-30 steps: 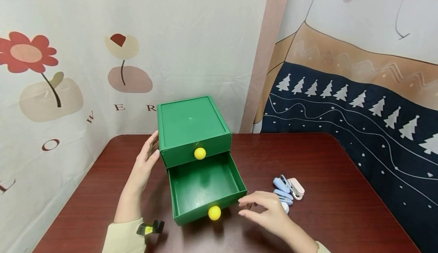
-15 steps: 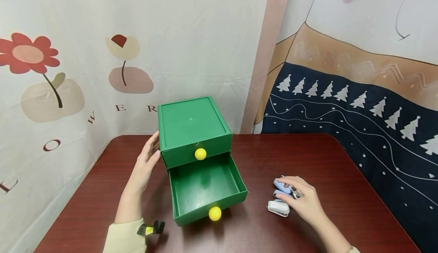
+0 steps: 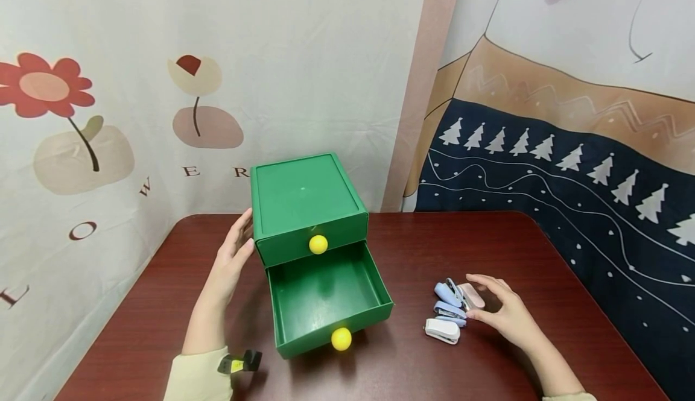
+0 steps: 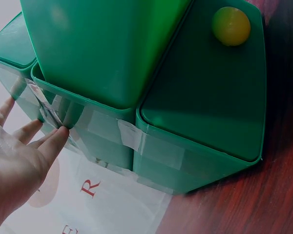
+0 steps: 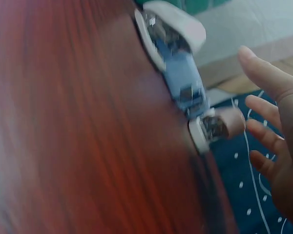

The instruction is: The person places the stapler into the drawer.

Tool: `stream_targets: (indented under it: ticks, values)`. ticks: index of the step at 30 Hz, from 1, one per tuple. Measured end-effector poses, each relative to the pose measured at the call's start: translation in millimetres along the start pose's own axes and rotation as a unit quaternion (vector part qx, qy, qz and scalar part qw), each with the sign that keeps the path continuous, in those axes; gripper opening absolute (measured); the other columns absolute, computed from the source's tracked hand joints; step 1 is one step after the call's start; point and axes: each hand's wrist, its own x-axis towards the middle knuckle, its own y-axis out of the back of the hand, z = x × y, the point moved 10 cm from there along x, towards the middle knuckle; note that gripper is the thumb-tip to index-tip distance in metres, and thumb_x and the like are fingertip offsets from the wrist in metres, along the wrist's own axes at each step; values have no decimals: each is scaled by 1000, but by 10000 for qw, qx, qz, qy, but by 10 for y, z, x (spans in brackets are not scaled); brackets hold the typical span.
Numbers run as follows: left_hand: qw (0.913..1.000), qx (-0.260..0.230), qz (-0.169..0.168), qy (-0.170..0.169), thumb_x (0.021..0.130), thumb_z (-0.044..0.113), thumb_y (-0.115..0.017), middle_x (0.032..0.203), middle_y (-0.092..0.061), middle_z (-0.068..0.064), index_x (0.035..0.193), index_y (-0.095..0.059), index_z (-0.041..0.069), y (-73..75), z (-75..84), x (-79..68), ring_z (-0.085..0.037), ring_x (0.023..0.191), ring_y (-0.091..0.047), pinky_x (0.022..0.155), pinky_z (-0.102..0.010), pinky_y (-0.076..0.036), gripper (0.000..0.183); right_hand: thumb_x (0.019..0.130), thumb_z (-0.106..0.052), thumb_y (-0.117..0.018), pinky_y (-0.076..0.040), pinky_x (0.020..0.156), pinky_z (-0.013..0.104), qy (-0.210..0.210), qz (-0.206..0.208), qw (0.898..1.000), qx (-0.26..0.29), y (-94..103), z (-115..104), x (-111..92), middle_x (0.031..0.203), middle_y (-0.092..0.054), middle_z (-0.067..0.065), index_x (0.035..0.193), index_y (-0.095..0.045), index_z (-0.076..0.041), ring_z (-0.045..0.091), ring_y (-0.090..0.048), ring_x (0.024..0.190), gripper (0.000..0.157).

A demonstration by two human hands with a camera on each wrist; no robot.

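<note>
A green drawer unit (image 3: 304, 196) stands on the table, its middle drawer (image 3: 304, 344) pulled out with a bare floor. Against the unit's taped left side rests my left hand (image 3: 225, 265), fingers extended; the left wrist view shows the fingertips at the clear tape (image 4: 132, 134). Over on the right, my right hand (image 3: 505, 312) is spread around a pink stapler (image 3: 471, 296), thumb near one end and fingers near the other. The right wrist view shows a gap between this hand and the pink stapler (image 5: 233, 122). Two blue staplers (image 3: 447, 295) and a white stapler (image 3: 442, 330) lie beside it.
Yellow ball knobs (image 3: 318, 244) stick out from the drawer fronts. Behind the dark red table (image 3: 412, 250) hangs a printed curtain (image 3: 326, 57). A black strap device (image 3: 239, 361) sits at the left wrist.
My right hand has moved from beside the open drawer rightward, over the staplers, to the right of the pink one. The white stapler is now uncovered. My left hand stays put.
</note>
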Motion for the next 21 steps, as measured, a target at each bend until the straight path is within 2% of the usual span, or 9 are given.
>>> stream_targets:
  ticks: [5, 9, 15, 21]
  values:
    - [10000, 17, -6, 2, 103, 8, -39, 152, -25, -12, 153, -23, 14, -1, 5, 0, -19, 134, -29, 97, -18, -30, 53, 66, -16, -88, -41, 77, 21, -283, -514, 9983, 59, -62, 247, -43, 114, -59, 7, 133, -56, -8, 8, -50, 95, 75]
    - [10000, 44, 9, 24, 103, 8, -39, 152, -25, -12, 153, -23, 14, 5, 3, -4, -19, 134, -28, 97, -18, -30, 53, 69, -20, -87, -43, 72, 27, -347, -823, 9959, 141, -110, 350, -56, 106, -57, 3, 135, -52, -8, 8, -50, 90, 75]
    - [9999, 89, 41, 37, 103, 8, -39, 151, -27, -11, 153, -23, 14, 9, 5, -16, -14, 133, -30, 97, -17, -30, 53, 69, -19, -87, -39, 68, 28, -176, -1042, 9944, -1, -132, 412, -61, 100, -56, -2, 135, -52, -6, 7, -47, 88, 75]
    - [9999, 94, 19, 53, 103, 8, -38, 151, -27, -9, 153, -23, 15, 2, 11, -10, -21, 134, -28, 97, -19, -30, 53, 68, -18, -87, -38, 71, 28, -66, -1281, 9916, -146, -155, 419, -26, 98, -55, -6, 135, -53, -8, 7, -47, 88, 76]
